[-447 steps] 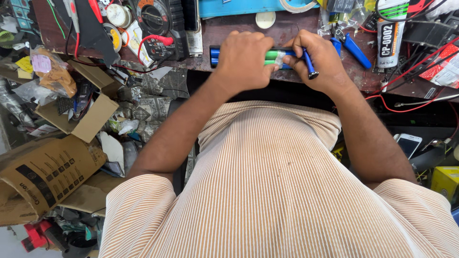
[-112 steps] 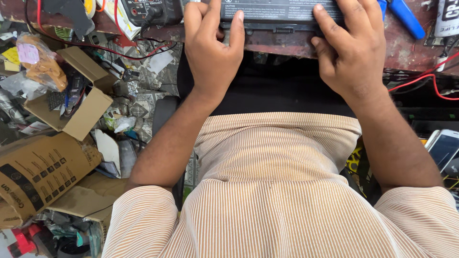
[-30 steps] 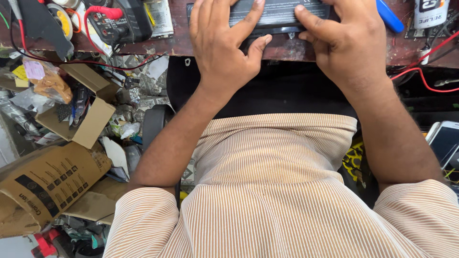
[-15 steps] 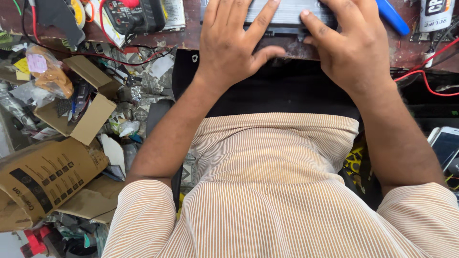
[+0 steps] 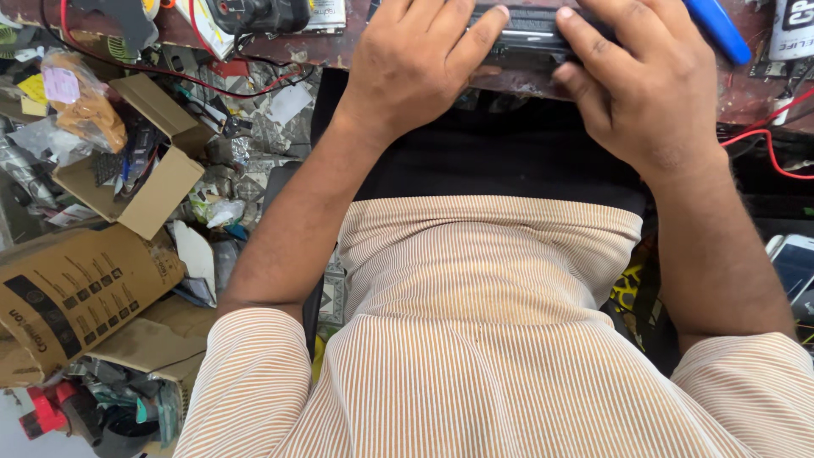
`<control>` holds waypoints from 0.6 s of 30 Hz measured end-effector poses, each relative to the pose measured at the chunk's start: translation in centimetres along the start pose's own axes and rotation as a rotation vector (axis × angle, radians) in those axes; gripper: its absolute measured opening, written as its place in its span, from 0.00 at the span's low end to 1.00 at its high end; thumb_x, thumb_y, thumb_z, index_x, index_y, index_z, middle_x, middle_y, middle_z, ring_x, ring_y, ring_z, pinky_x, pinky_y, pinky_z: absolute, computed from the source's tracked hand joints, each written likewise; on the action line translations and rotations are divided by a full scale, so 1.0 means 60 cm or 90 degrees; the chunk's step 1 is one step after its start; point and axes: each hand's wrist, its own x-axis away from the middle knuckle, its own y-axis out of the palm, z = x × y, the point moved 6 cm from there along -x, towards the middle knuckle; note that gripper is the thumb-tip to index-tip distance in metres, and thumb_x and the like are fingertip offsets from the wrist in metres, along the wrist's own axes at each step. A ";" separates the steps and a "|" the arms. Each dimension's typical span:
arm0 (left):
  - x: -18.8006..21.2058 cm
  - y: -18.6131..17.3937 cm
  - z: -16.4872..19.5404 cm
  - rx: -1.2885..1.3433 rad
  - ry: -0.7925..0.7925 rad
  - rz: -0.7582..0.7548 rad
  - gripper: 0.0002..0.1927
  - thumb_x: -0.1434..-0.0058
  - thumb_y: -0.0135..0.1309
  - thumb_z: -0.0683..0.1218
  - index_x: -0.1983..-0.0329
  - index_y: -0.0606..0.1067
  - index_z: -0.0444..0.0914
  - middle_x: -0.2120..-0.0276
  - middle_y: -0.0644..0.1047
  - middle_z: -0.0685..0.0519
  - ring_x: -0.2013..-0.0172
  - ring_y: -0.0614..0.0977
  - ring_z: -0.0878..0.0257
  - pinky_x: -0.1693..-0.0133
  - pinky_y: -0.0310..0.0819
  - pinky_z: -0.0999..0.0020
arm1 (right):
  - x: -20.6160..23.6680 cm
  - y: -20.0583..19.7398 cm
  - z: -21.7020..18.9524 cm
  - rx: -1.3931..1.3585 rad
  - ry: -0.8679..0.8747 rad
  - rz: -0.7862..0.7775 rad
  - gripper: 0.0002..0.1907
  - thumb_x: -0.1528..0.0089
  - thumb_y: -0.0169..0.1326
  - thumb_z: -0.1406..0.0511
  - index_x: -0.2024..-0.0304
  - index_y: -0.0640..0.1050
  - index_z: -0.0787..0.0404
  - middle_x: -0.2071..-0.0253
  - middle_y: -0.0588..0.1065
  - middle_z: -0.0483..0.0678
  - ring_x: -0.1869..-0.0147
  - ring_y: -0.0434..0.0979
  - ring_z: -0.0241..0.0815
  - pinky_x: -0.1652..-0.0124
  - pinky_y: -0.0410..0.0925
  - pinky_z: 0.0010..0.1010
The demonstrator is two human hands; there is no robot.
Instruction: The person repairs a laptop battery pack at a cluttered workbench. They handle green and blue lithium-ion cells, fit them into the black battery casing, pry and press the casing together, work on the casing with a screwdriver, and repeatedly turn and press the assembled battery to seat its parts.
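- The left hand (image 5: 415, 64) lies over the left end of a long, flat black plastic battery pack (image 5: 527, 36), fingers spread across its top and the thumb pressed along its near edge; the hold is closed on the pack.
- The right hand (image 5: 644, 89) covers the right end of the same pack, its thumb meeting the near edge just beside the left thumb; this hold is likewise closed on the pack.
- The battery pack rests at the near edge of a worn reddish-brown workbench (image 5: 339, 47), between the two hands. Only its middle section shows; both ends are hidden under the palms.
- A blue plastic tool handle (image 5: 719, 30) lies on the bench just beyond the right hand, angled away to the right.
- Red wires (image 5: 767, 140) trail off the bench edge to the right of the right wrist.
- A black electrical device (image 5: 263, 13) sits at the bench's far left, well apart from the pack.
- Open brown cardboard boxes (image 5: 140, 161) and mixed scrap lie on the floor to the person's left.
- The person wears an orange-and-white striped shirt (image 5: 475, 339), filling the lower frame.
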 end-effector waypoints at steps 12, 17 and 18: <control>0.011 -0.016 -0.002 0.111 -0.002 0.040 0.23 0.34 0.58 0.57 0.50 0.76 0.32 0.53 0.78 0.49 0.50 0.81 0.56 0.50 0.74 0.61 | -0.016 0.023 -0.024 0.028 -0.067 0.089 0.13 0.30 0.61 0.63 0.47 0.78 0.61 0.43 0.76 0.46 0.40 0.76 0.45 0.44 0.69 0.35; 0.014 -0.027 -0.012 0.099 0.005 0.072 0.22 0.33 0.59 0.58 0.51 0.77 0.35 0.52 0.79 0.52 0.52 0.81 0.59 0.53 0.74 0.62 | -0.013 0.024 -0.022 0.030 -0.070 0.101 0.11 0.30 0.60 0.64 0.47 0.78 0.62 0.43 0.76 0.46 0.41 0.77 0.45 0.46 0.68 0.35; 0.014 -0.026 -0.015 0.115 0.001 0.071 0.22 0.33 0.59 0.58 0.50 0.78 0.35 0.51 0.79 0.53 0.52 0.81 0.59 0.52 0.74 0.62 | -0.012 0.025 -0.023 0.031 -0.069 0.101 0.11 0.30 0.60 0.64 0.47 0.78 0.62 0.43 0.76 0.46 0.41 0.77 0.45 0.46 0.68 0.35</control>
